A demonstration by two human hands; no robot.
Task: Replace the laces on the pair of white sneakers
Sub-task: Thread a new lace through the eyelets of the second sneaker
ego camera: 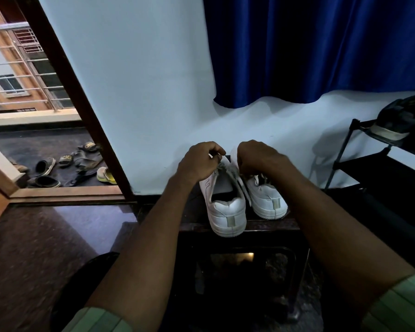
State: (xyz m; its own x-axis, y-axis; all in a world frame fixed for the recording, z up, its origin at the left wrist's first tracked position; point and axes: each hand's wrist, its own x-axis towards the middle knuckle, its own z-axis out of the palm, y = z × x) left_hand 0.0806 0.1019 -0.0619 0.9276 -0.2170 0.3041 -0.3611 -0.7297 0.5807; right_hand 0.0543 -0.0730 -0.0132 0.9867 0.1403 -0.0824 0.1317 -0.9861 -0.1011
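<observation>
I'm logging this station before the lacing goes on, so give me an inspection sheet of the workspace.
Surface: dark table, both sneakers on it, heels toward the camera.
Job's things: left sneaker; right sneaker; white lace at the left sneaker's front.
Clutter: nothing seen on the table.
Hands: left hand pinches the lace; right hand curled at the laces, grip hidden.
Cables: nothing seen.
Surroundings: blue curtain, shoe rack, sandals outside the doorway.

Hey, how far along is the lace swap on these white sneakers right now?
Early to middle, as far as I can tell. Done: both sneakers stand on the dark stool, heels toward the camera. In hand: the left hand and right hand pinch a lace at the left sneaker. Left: the right sneaker. Whether the lace is old or new is unclear.
</observation>
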